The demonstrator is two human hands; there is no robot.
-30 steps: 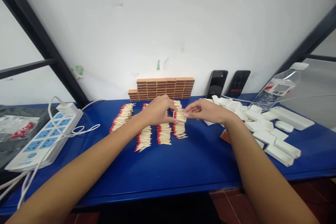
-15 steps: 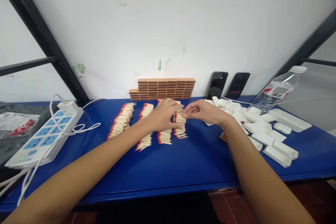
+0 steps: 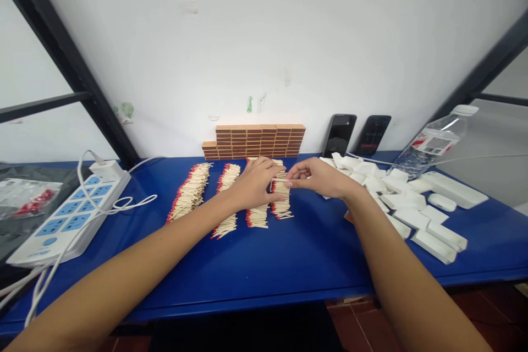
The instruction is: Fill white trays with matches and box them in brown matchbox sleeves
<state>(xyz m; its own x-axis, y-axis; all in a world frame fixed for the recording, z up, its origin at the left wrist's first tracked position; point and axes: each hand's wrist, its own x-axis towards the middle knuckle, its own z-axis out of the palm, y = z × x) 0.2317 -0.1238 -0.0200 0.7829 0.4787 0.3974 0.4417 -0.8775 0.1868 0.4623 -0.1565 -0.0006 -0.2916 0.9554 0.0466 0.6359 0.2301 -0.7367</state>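
Four rows of red-tipped matches lie side by side on the blue table: a wide far-left row, a second row, a third row and a right-hand row. My left hand reaches over the third row, fingers and thumb apart, its tips at the right-hand row. My right hand is beside that row's right edge, thumb and forefinger pinched on the end of a pale match. Behind them, brown matchboxes stand stacked against the wall.
White paper box trays are heaped at the right, with a plastic bottle behind. Two phones lean on the wall. A power strip with white cables and a dark bag occupy the left.
Both hands stay almost in place over the right-hand row. A pale match now shows more plainly between them. The view has shifted very slightly.
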